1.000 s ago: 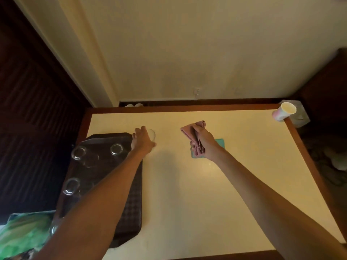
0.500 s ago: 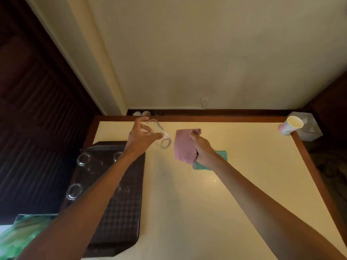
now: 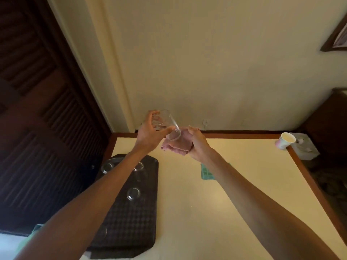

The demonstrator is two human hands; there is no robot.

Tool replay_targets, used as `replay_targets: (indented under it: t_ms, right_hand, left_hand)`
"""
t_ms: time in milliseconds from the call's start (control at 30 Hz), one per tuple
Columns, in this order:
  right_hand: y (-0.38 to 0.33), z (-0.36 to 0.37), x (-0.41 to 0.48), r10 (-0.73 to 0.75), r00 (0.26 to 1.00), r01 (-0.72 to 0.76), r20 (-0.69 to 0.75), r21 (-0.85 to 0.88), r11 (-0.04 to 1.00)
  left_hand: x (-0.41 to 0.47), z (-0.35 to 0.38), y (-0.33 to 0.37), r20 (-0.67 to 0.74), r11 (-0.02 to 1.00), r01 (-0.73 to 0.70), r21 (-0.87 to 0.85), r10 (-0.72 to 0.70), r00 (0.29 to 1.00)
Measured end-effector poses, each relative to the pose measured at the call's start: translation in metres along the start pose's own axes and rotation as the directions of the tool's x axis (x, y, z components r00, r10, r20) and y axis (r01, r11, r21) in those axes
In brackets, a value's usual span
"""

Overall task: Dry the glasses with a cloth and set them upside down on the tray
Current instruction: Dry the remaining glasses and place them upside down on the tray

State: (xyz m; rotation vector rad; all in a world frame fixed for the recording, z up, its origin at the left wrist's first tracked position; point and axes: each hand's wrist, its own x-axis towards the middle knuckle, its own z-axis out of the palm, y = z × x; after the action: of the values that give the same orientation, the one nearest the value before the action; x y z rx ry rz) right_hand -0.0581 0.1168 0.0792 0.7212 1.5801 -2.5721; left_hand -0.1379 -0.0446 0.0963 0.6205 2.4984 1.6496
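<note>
1 glass [image 3: 171, 127] now w/ 1 cloth [image 3: 178, 146]

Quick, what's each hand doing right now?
Left hand: closed around a clear drinking glass, held tilted above the table.
Right hand: gripping a bunched pink cloth against the glass's mouth.

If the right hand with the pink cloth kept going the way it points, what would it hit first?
The glass in the left hand: its mouth faces the pink cloth the right hand holds, apparently almost touching, though depth is unclear.
</note>
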Motion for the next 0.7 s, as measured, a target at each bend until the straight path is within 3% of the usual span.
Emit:
replay_targets:
  t_ms: [133,300,433,567,700]
  right_hand:
    - [0.001,0.010,-0.016,-0.015,1.000,0.016,-0.021,0.073,0.997]
    - [0.006,0.028,-0.027,-0.052,0.994,0.053,-0.091,0.000,0.999]
    - [0.003,0.039,-0.038,-0.171,0.983,0.171,0.067,-0.004,0.985]
    - [-0.003,0.049,-0.035,-0.253,0.956,0.256,0.146,-0.002,0.967]
    - [-0.004,0.059,-0.041,-0.181,0.982,0.187,0.049,-0.220,0.957]
  left_hand:
    - [-0.013,-0.015,0.003,0.027,0.999,-0.052,0.005,0.052,0.998]
    - [-0.019,-0.026,0.010,0.113,0.996,-0.086,0.014,0.084,0.990]
    - [-0.013,-0.043,0.014,0.081,0.985,0.074,-0.158,-0.061,0.995]
    - [-0.026,-0.039,0.021,0.199,0.897,0.258,-0.359,-0.196,0.960]
    - [-0.040,-0.013,0.025,0.284,0.781,0.356,-0.512,-0.237,0.929]
